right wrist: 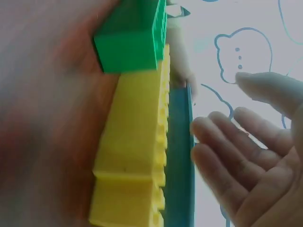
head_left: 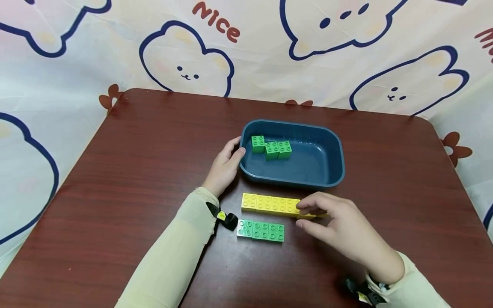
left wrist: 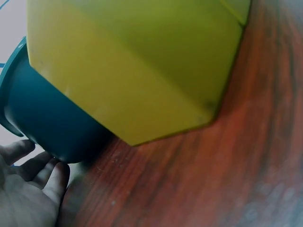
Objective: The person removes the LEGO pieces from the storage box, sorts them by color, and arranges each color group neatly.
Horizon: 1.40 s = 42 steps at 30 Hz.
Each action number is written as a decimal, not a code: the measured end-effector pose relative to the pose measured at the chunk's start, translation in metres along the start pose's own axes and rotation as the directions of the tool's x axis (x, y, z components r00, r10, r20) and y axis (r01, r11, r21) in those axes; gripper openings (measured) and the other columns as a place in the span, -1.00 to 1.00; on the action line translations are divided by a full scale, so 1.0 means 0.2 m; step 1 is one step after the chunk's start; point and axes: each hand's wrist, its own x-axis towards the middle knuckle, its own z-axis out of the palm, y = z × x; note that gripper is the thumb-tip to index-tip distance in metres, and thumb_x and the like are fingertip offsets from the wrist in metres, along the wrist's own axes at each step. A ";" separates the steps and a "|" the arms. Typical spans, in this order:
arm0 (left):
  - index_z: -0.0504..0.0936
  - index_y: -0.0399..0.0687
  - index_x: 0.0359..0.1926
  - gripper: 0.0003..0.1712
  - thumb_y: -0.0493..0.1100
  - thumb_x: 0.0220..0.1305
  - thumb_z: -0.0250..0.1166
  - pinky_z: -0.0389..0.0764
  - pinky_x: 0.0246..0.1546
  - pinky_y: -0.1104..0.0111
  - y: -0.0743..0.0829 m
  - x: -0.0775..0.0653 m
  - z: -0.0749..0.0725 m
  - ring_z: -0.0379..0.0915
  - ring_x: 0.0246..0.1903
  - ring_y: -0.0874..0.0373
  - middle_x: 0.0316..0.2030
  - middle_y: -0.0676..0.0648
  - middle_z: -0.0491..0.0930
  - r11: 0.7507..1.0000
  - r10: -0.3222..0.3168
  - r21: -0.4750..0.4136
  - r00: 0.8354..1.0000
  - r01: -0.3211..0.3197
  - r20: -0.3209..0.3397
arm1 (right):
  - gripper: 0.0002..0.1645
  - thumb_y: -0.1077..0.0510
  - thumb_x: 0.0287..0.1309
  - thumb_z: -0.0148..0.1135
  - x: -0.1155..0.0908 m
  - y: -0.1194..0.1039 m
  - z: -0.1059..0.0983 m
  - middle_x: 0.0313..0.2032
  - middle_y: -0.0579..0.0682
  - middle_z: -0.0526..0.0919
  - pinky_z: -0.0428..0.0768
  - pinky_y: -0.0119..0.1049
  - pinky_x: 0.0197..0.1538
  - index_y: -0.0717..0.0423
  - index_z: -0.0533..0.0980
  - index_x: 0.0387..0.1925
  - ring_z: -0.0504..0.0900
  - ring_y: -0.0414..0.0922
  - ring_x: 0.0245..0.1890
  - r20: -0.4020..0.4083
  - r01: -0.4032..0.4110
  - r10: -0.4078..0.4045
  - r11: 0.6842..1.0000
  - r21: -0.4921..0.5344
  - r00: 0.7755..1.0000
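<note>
My left hand [head_left: 223, 167] grips the left end of a dark blue plastic bin [head_left: 308, 182], its thumb over the rim and its fingers along the outside. Inside the bin, toward its left, lie three green toy bricks [head_left: 271, 150]. In front of it runs a row of several yellow toy bricks [head_left: 269, 204], studs up. My right hand [head_left: 339, 222] hovers over the right end of that row, thumb and fingers apart with nothing between them. Nearer to me lies a shorter row of three green bricks [head_left: 260, 231]. Yellow brick sides [left wrist: 142, 71] fill much of the left wrist view.
Everything stands on a dark red-brown wooden table [head_left: 146, 171]. Behind its far edge hangs a pale cloth [head_left: 262, 64] with cartoon bears. Black straps circle both wrists, and the left one's dark camera [head_left: 231, 221] sits close to the green row's left end.
</note>
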 end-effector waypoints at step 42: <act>0.36 0.17 0.44 -0.50 0.01 0.56 0.03 0.22 0.40 0.11 -0.01 0.00 0.00 0.19 0.39 0.21 0.38 0.07 0.37 0.999 0.002 0.043 0.999 -0.001 -0.035 | -0.66 0.14 0.28 0.37 0.53 0.33 -0.15 -0.07 -0.02 0.67 0.62 -0.09 0.02 0.10 0.59 0.06 0.62 -0.10 -0.10 0.081 -0.156 0.160 0.987 -0.050 0.984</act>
